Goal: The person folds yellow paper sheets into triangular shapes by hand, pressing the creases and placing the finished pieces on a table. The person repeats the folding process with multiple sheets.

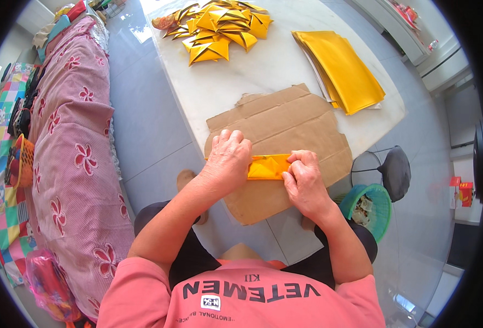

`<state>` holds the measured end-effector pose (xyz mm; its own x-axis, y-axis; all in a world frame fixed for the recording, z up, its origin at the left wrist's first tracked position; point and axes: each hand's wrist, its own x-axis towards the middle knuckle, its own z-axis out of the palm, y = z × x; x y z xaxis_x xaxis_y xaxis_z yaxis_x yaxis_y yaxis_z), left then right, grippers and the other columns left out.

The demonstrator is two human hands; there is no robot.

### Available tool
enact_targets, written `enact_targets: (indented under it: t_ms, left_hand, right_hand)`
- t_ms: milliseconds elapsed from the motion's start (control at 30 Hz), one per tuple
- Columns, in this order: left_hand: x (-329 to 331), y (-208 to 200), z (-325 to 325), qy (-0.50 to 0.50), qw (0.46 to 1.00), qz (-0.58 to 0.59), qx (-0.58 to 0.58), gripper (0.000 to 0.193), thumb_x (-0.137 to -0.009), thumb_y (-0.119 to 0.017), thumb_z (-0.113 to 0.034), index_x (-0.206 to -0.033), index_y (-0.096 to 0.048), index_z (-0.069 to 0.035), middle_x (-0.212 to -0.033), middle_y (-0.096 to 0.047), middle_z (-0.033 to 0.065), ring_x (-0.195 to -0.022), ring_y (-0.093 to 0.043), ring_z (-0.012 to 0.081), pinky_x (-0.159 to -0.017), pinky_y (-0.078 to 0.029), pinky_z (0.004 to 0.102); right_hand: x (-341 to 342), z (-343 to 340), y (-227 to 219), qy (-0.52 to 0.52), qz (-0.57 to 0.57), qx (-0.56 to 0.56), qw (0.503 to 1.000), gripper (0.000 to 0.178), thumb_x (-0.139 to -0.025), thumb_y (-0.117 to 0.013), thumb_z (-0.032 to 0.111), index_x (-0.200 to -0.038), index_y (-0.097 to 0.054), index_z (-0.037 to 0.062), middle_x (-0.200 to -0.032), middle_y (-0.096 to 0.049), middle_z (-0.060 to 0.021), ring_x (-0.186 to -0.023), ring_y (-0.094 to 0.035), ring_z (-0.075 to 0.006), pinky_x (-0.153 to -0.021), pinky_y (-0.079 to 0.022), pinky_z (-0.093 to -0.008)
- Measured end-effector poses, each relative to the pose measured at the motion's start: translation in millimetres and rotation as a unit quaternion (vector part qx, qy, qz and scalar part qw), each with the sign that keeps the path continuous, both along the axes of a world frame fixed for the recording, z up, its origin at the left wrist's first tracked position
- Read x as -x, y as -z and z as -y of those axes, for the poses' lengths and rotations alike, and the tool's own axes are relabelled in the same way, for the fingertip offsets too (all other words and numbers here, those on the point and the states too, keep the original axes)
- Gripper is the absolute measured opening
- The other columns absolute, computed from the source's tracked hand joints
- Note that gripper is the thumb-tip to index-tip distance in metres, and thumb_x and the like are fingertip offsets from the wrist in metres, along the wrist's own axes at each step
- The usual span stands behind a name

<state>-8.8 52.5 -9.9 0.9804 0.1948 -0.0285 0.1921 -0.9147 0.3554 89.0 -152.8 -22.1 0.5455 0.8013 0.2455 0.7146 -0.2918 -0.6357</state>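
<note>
A folded strip of shiny gold paper [267,167] lies crosswise on a flat piece of brown cardboard [285,120]. My left hand [229,158] is closed over the strip's left end, its curled fingers covering that part. At the other end, my right hand [306,183] pinches the strip between thumb and bent fingers. Beyond the cardboard, a heap of folded gold paper pieces [211,52] sits at the far left of the white marble-look table [269,71]. A stack of flat gold paper sheets [342,68] rests at the far right, with pale edges showing beneath.
A green wastebasket [381,213] with scraps inside stands on the tiled floor to the right, beside a dark round seat [395,174]. Along the left runs a long piece of furniture under a pink flowered cover [77,126]. White cabinets [443,60] line the far right.
</note>
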Motion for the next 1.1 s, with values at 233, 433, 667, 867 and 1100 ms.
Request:
enact_targets:
  t_ms: [233, 433, 667, 867, 1100]
  left_hand:
    - [1.4, -6.0, 1.9, -0.034, 0.998, -0.023, 0.036, 0.003, -0.087, -0.063, -0.009, -0.087, -0.065, -0.007, -0.097, -0.060, 0.0117, -0.102, -0.053, 0.0324, -0.096, -0.039, 0.0397]
    - [2.6, -3.3, 1.4, -0.043, 0.998, 0.002, 0.039, 0.003, -0.086, -0.062, -0.007, -0.084, -0.064, -0.008, -0.089, -0.062, 0.0084, -0.097, -0.055, 0.0296, -0.093, -0.037, 0.0380]
    - [0.0, -6.8, 1.9, -0.043, 0.998, -0.035, 0.026, 0.004, -0.084, -0.062, -0.006, -0.083, -0.066, -0.008, -0.089, -0.063, 0.0082, -0.097, -0.056, 0.0286, -0.094, -0.037, 0.0376]
    - [1.0, -4.7, 0.8, -0.046, 0.998, -0.018, 0.037, 0.005, -0.084, -0.064, -0.007, -0.080, -0.066, -0.009, -0.086, -0.063, 0.0066, -0.096, -0.057, 0.0276, -0.093, -0.037, 0.0370]
    - [-0.7, -7.6, 1.3, -0.055, 0.997, -0.037, 0.034, 0.006, -0.084, -0.064, -0.007, -0.079, -0.066, -0.009, -0.087, -0.064, 0.0062, -0.096, -0.057, 0.0269, -0.094, -0.037, 0.0373]
  right_hand:
    - [-0.4, 0.2, -2.7, 0.001, -0.012, 0.003, 1.000, 0.011, -0.081, -0.069, -0.003, -0.087, -0.061, -0.0032, -0.114, -0.055, -0.0193, -0.111, -0.052, -0.0387, -0.097, -0.044, -0.0454]
    - [-0.9, -1.0, -3.9, 0.002, -0.015, 0.007, 1.000, 0.010, -0.081, -0.069, -0.004, -0.087, -0.061, -0.0036, -0.114, -0.055, -0.0195, -0.109, -0.052, -0.0386, -0.096, -0.045, -0.0445]
    - [-0.7, -2.6, -4.7, 0.009, -0.021, 0.014, 1.000, 0.009, -0.081, -0.068, -0.005, -0.086, -0.061, -0.0047, -0.114, -0.055, -0.0200, -0.110, -0.052, -0.0384, -0.097, -0.045, -0.0447]
    - [-0.8, -3.2, -7.3, 0.010, -0.022, 0.021, 0.999, 0.008, -0.081, -0.067, -0.005, -0.085, -0.060, -0.0045, -0.114, -0.055, -0.0198, -0.111, -0.052, -0.0383, -0.097, -0.045, -0.0444]
    - [-0.5, -4.0, -7.4, 0.011, -0.022, 0.023, 0.999, 0.008, -0.081, -0.067, -0.005, -0.085, -0.060, -0.0047, -0.114, -0.055, -0.0196, -0.111, -0.052, -0.0380, -0.097, -0.045, -0.0442]
